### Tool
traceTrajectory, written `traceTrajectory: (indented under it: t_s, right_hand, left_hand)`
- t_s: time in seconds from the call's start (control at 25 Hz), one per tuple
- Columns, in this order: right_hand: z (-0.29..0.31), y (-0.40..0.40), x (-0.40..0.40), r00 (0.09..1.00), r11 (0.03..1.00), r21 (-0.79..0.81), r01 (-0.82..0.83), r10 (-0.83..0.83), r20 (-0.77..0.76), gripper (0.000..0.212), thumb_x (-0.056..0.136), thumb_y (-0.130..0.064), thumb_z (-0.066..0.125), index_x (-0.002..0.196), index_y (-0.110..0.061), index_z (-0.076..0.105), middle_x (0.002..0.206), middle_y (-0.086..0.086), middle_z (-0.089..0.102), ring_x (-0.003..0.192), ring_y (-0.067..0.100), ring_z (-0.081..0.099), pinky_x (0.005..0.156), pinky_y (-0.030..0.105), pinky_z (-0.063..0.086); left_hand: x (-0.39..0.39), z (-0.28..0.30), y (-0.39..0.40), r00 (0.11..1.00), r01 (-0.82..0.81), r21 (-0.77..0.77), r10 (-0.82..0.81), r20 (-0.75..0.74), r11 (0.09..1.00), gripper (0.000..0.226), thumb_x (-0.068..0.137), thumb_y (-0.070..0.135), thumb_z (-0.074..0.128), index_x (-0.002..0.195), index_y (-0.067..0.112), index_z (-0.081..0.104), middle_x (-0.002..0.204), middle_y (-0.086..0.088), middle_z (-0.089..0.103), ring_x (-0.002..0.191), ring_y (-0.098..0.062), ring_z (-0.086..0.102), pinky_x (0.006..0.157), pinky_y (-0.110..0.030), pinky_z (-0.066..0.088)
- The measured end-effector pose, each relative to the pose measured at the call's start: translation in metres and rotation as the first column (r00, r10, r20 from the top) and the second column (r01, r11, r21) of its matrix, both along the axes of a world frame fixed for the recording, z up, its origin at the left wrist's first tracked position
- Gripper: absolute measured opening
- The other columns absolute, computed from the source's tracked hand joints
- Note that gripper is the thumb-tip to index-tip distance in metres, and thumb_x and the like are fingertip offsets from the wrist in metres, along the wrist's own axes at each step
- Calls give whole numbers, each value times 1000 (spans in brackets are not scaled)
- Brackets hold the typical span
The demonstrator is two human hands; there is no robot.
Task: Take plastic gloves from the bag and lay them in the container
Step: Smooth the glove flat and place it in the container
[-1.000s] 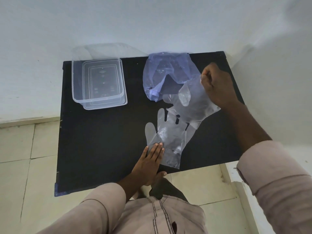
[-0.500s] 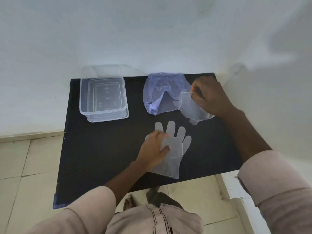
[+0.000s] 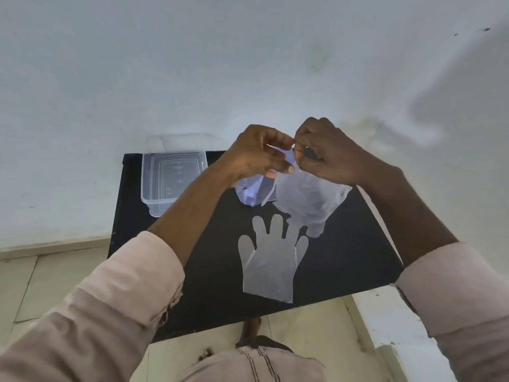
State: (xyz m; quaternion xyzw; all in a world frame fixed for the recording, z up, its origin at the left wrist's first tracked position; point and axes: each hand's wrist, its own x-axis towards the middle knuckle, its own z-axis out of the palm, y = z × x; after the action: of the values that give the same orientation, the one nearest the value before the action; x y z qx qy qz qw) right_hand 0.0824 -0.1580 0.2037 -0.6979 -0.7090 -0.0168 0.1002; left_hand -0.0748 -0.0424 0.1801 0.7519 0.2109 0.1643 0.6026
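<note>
Both hands pinch one clear plastic glove above the black tabletop (image 3: 344,252).

Left hand (image 3: 256,158) and right hand (image 3: 327,155) meet on the held glove (image 3: 305,199); below them another flat glove (image 3: 271,260); the bag (image 3: 249,193) beneath, the empty container (image 3: 172,180) left.

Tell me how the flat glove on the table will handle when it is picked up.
The flat glove is probably floppy: the held glove droops from both hands. Likely very light, being thin and see-through. Lying flush on the table, it may be hard to lift by an edge.

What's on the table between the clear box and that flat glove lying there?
Nothing lies on the table between container and flat glove; only the left forearm crosses above it, in the head view.
</note>
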Motion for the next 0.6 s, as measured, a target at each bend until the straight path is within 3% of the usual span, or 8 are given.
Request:
traceTrajectory:
  t_s: [0.12, 0.28, 0.4, 0.44, 0.52, 0.6]
  right_hand:
    - [10, -5, -9, 998, 999, 8, -33, 34, -45, 26, 78, -34, 49, 84, -14, 64, 101, 5, 56, 93, 28, 53, 78, 49, 48]
    - [24, -6, -26, 990, 999, -9, -31, 30, -141, 26, 77, -35, 49, 84, -15, 65, 102, 3, 56, 95, 24, 53, 81, 40, 46]
    - [30, -18, -28, 929, 974, 101, 202, -158, -335, 16, 85, -29, 63, 95, -16, 62, 101, -1, 60, 90, 15, 60, 69, 21, 47]
    - [28, -25, -26, 847, 928, 129, 349, -253, -467, 22, 86, -32, 66, 101, -17, 61, 103, -4, 62, 89, 12, 62, 64, 17, 46]
    - [14, -41, -22, 584, 825, 25, 564, -378, -719, 36, 85, -41, 66, 112, -20, 56, 109, -6, 65, 93, 11, 65, 60, 23, 48]
    - [-9, -49, -22, 263, 813, -215, 541, -406, -875, 40, 80, -44, 68, 110, -21, 56, 117, -1, 64, 103, 17, 64, 62, 29, 49]
  left_hand:
    - [-9, 7, 2, 989, 128, -45, -131, -66, 991, 43, 70, 2, 83, 111, 2, 70, 107, -7, 72, 90, -19, 72, 67, -28, 61]
    - [-12, 5, -2, 980, 173, -41, -176, -91, 984, 27, 76, 6, 79, 102, 1, 74, 97, -10, 74, 85, -16, 71, 70, -30, 62]
    - [-18, 4, 2, 995, 97, -71, -100, -32, 993, 19, 78, 9, 79, 95, 2, 76, 88, -12, 76, 79, -15, 73, 66, -30, 61]
    - [-22, 3, 5, 997, 75, -82, -76, -14, 994, 19, 77, 10, 79, 94, 2, 76, 87, -12, 76, 79, -14, 73, 66, -30, 60]
    - [-30, 2, 11, 998, 56, -96, -56, 7, 994, 21, 77, 11, 80, 94, 0, 76, 91, -15, 76, 81, -15, 73, 68, -31, 61]
    - [-38, 3, 15, 998, 59, -94, -58, 16, 994, 22, 78, 12, 79, 96, -1, 75, 94, -18, 75, 83, -17, 73, 71, -32, 61]
